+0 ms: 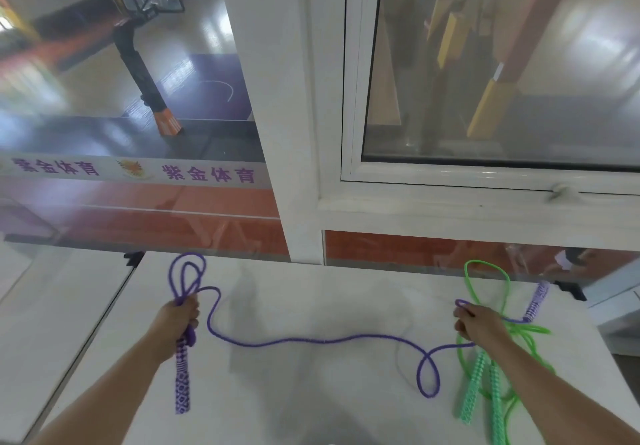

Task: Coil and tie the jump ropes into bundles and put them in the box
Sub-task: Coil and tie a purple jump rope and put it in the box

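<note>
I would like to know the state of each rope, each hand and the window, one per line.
Purple rope: partly coiled, the rest trails loose across the table.
Green rope: uncoiled, lying loose on the table.
Left hand: grips the purple loops and one handle.
Right hand: pinches the purple rope further along.
Window: looks closed.

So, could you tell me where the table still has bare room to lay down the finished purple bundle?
The widest bare patch is mid-table, beyond the purple rope and between the left hand and right hand. Another lies nearer you, below that rope. The right side is crowded: the green rope, its handles and the second purple handle.
</note>
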